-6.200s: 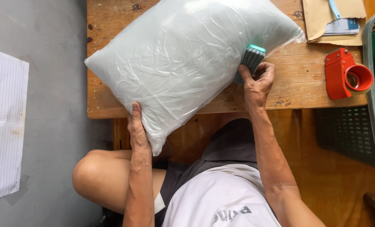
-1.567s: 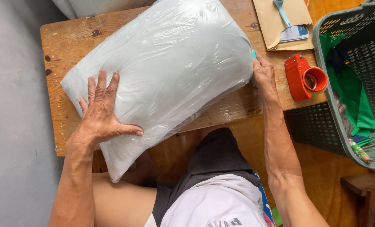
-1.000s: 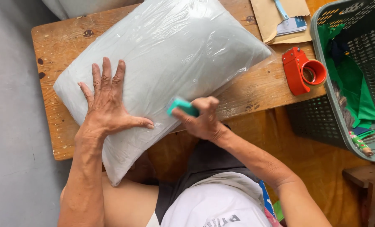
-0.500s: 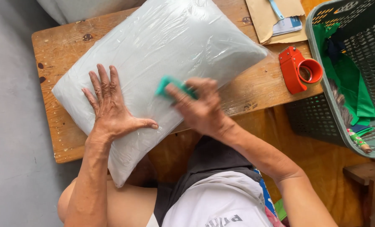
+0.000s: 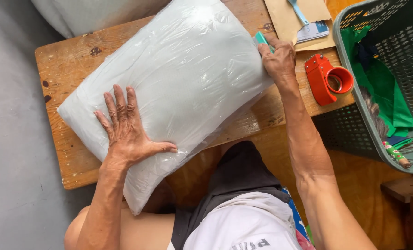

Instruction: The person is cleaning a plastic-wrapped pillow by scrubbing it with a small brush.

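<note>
My left hand (image 5: 129, 134) lies flat, fingers spread, on the plastic-wrapped pillow (image 5: 178, 83). Right hand (image 5: 277, 58) grips a small teal tool (image 5: 261, 38) at pillow's far edge. Pillow lies diagonally on wooden bench (image 5: 70, 65); red tape dispenser (image 5: 327, 78) & green basket (image 5: 391, 69) to the right.

Soft daylight, sharp, perhaps slight plastic glare.

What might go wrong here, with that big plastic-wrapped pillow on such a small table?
1. The wrapped pillow overhangs the wooden table at its near corner; it might slide off if the left hand lifts.
2. The teal tool in the right hand could snag the thin wrap.
3. The red tape dispenser sits near the table's edge and could be knocked off.
</note>
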